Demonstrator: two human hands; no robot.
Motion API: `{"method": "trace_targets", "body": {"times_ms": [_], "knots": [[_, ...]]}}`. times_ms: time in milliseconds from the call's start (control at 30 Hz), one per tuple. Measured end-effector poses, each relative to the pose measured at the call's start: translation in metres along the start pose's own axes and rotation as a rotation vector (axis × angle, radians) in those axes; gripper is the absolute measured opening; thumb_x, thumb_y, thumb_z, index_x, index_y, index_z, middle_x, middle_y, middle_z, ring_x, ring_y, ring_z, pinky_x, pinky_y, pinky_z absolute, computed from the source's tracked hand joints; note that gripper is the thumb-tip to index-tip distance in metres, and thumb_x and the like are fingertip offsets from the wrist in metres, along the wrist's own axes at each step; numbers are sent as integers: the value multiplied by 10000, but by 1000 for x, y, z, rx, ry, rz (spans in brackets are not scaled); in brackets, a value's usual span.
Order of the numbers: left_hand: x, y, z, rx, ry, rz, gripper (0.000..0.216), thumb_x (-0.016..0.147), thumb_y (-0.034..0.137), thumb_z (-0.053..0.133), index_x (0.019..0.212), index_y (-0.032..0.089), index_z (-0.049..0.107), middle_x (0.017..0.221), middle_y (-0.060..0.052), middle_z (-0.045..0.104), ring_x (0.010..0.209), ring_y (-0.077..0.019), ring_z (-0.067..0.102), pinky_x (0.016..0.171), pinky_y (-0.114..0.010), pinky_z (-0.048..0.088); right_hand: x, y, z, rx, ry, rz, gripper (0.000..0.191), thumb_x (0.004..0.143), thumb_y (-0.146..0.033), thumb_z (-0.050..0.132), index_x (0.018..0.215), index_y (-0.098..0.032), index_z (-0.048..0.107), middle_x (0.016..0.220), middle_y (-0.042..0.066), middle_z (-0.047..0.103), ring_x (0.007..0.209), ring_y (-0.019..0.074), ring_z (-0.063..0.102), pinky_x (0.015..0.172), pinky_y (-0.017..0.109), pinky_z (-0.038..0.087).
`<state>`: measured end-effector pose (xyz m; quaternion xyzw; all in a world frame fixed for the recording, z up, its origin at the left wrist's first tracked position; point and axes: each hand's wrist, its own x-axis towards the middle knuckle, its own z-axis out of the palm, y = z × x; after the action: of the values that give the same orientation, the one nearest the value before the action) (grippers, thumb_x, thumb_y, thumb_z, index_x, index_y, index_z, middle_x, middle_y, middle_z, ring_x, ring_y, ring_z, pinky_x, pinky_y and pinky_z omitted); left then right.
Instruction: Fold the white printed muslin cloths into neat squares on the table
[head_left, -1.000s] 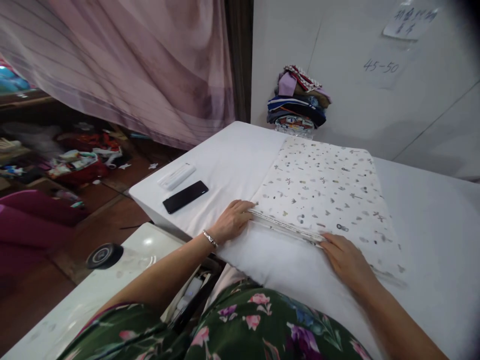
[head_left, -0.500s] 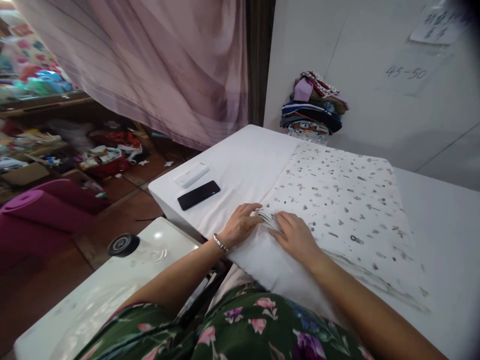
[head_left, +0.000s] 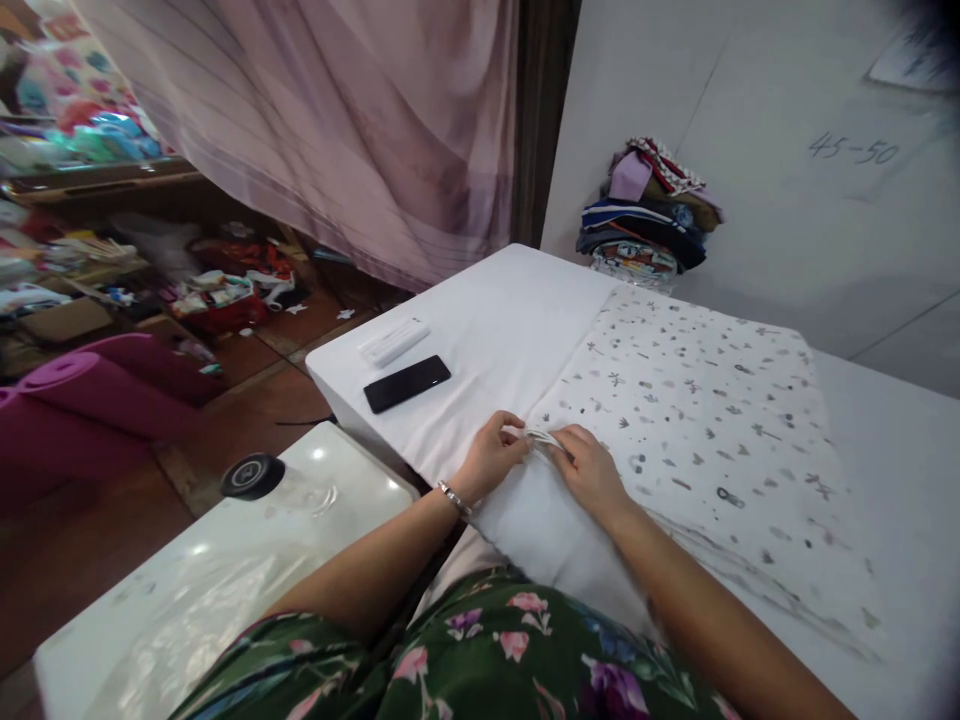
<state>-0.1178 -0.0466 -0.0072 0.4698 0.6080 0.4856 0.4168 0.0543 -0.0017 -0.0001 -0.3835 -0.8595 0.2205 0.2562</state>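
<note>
A stack of white fabric printed with small grey motifs (head_left: 697,420) lies flat on the white table (head_left: 480,330). My left hand (head_left: 491,462) pinches the stack's near left corner, fingers curled on the layered edges. Right beside it, my right hand (head_left: 592,470) grips the same corner from the other side, its fingers closed on the fabric edge. The two hands almost touch. A bracelet sits on my left wrist.
A black phone (head_left: 406,383) and a white remote-like bar (head_left: 394,341) lie at the table's left end. Folded coloured cloth is piled (head_left: 649,210) against the wall at the back. A white machine surface (head_left: 225,560) stands lower left, a pink curtain behind.
My right hand slid left along the stack's near edge from its right part to the left corner, meeting the left hand. Both now pinch the corner layers. The view shifted slightly.
</note>
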Motion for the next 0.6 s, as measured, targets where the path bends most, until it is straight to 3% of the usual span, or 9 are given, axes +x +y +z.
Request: {"method": "trace_targets", "body": {"times_ms": [167, 267, 400, 600], "knots": [[-3, 1, 2, -181, -9, -115, 443, 665, 210, 663, 1065, 162, 479, 960, -49, 564, 714, -115, 596, 544, -228, 522, 0, 1, 2, 8, 15, -4, 206, 892, -287, 437, 973, -213, 611, 920, 38, 585, 871, 158, 536, 760, 262, 426], [-2, 5, 5, -113, -45, -116, 447, 690, 215, 630, 1105, 161, 473, 855, -27, 575, 653, -112, 595, 474, -194, 485, -1, 3, 5, -13, 27, -25, 214, 891, -294, 440, 994, -208, 607, 930, 46, 586, 885, 165, 539, 759, 270, 432], [1, 12, 8, -37, -40, -132, 302, 725, 204, 556, 1020, 155, 515, 754, -4, 575, 568, -93, 577, 401, -157, 417, -3, 3, 7, -54, 33, -76, 239, 885, -312, 454, 1033, -183, 591, 959, 69, 581, 910, 186, 528, 792, 304, 439], [6, 13, 9, -13, 1, -199, 211, 718, 200, 498, 918, 155, 547, 630, 17, 556, 525, -100, 557, 405, -162, 389, -6, 1, 6, -71, 39, -134, 277, 905, -334, 424, 1070, -176, 581, 968, 84, 575, 924, 202, 511, 809, 334, 439]]}}
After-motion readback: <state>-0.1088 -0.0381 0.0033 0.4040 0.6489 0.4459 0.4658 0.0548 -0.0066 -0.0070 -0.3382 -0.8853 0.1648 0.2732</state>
